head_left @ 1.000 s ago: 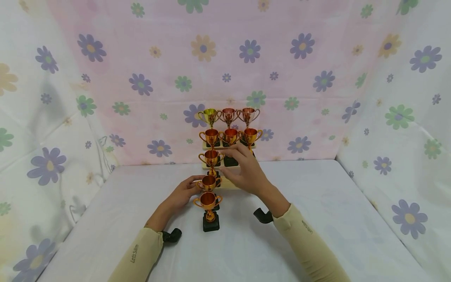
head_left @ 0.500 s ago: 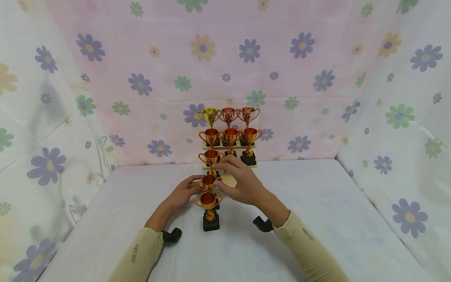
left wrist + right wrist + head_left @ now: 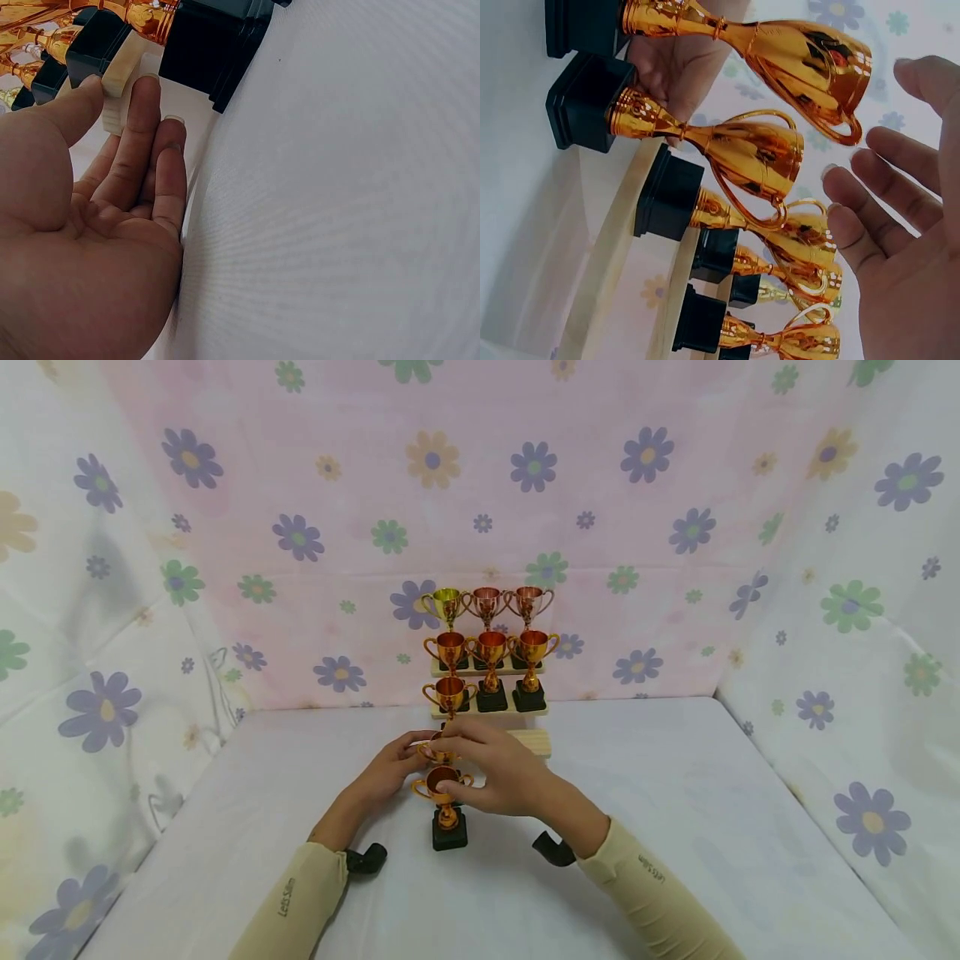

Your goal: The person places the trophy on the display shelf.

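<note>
My left hand (image 3: 386,772) is at the left end of a stepped wooden stand (image 3: 124,64); in the left wrist view its thumb and fingers lie on either side of the board's end, beside a trophy's black base (image 3: 97,45). My right hand (image 3: 498,768), fingers extended and thumb apart, hovers over the front two small gold trophy cups; the right wrist view shows a gap between it and the front trophy (image 3: 802,64). Behind that stands a second trophy (image 3: 761,154), partly covered by my right hand in the head view. Both stand upright before the stand.
Farther back, several trophies occupy the steps: an orange-gold trophy (image 3: 450,693), a row of orange-gold cups, and a yellow-gold trophy (image 3: 447,606) beside two rose ones. The lowest step (image 3: 534,743) shows bare wood at right. Flowered cloth (image 3: 532,527) hangs behind the white table (image 3: 675,827).
My right hand has moved forward toward me, from beside the middle trophies down to the front ones, uncovering the trophies and step behind. The left hand and trophies have stayed put.
</note>
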`<state>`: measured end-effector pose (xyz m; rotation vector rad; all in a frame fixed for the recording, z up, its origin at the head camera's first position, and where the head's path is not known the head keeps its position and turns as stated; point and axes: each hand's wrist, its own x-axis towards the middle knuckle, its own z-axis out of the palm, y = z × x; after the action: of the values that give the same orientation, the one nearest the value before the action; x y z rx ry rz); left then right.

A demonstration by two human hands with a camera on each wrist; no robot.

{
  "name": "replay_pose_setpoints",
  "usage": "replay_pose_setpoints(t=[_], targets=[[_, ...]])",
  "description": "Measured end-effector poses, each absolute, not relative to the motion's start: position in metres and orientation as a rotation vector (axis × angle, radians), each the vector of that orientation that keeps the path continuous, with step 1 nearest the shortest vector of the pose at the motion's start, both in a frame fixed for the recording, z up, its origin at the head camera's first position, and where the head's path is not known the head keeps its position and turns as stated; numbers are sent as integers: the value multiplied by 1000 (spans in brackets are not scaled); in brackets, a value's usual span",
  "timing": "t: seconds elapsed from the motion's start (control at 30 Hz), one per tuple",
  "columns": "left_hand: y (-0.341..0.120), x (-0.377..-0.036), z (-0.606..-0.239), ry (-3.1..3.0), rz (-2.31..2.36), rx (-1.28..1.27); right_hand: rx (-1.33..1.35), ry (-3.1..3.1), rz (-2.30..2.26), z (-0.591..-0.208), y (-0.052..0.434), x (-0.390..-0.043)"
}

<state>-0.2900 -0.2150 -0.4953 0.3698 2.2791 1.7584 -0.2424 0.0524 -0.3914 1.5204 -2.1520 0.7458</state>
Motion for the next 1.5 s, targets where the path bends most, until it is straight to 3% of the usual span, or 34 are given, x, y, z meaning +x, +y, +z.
replay_pose_setpoints(t=[1.5], targets=[[-215,-289,-495,2298,1734,362,1683,-2235,686,-402,47,-240]])
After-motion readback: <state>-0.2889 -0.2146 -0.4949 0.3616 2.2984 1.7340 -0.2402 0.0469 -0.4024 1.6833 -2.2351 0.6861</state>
